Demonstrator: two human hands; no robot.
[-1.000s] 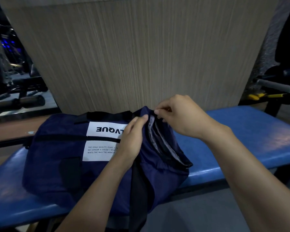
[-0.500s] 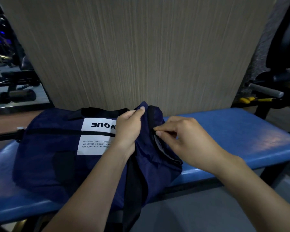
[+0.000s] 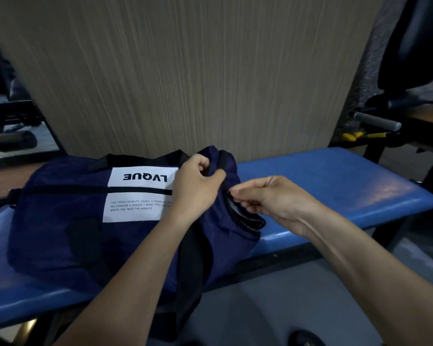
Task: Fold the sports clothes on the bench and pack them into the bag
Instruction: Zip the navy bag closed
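- Our left hand (image 3: 195, 186) grips the navy bag (image 3: 68, 221) by its end fabric.
- Beside it, our right hand (image 3: 273, 198) pinches the bag's opening edge (zipper side).
- The bag lies on the blue tabletop (image 3: 335, 181) beneath both hands.

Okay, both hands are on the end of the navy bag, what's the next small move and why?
Probably draw the right hand on toward you along the bag's end opening while the left hand holds the fabric taut. The right fingertips pinch at the dark edge of the opening, seemingly a zipper pull, though it is too small to confirm. The left hand grips the bunched top corner just above it, on the blue bench.
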